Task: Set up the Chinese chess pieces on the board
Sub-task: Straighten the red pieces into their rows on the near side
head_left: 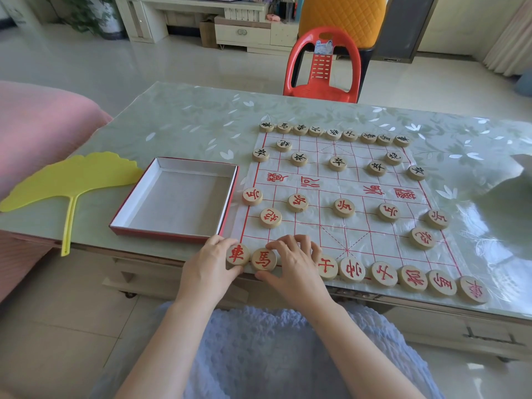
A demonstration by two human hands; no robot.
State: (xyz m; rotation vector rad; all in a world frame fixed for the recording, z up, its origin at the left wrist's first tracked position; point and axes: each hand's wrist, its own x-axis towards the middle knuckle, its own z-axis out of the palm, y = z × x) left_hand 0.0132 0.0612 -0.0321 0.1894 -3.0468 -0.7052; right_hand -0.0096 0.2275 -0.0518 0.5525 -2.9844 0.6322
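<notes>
near edge, left corner of the board (339,185). left hand (207,266) grasped the red chariot (237,254), fingers curled over its far rim and thumb on the near rim, seating it on the corner point. right hand (296,263) was curled beside it, forefinger and thumb pinching the horse (264,259) by its rim. horse sat touching the chariot.

both pieces read upright toward the person; most of the other red pieces (384,274) along the near row lay with their characters turned at odd angles. judged the rim grip was there so each disc could be spun and nudged square on its point without lifting.

the slot next to the horse was covered by the right palm; could not tell whether a piece lay under it. rest of the near row ran on to the right corner. red cannons and soldiers stood further in; black pieces (334,134) filled the far side.

the board lay on the table (187,125) with its near row right at the table's edge, so that row had little margin; judged a hard push could send a disc off.

box (172,164) sat open and emptied just left of the board, within reach. yellow fan (72,180) lay further left, its handle overhanging the edge.

setup judged nearly done, only straightening left.
</notes>
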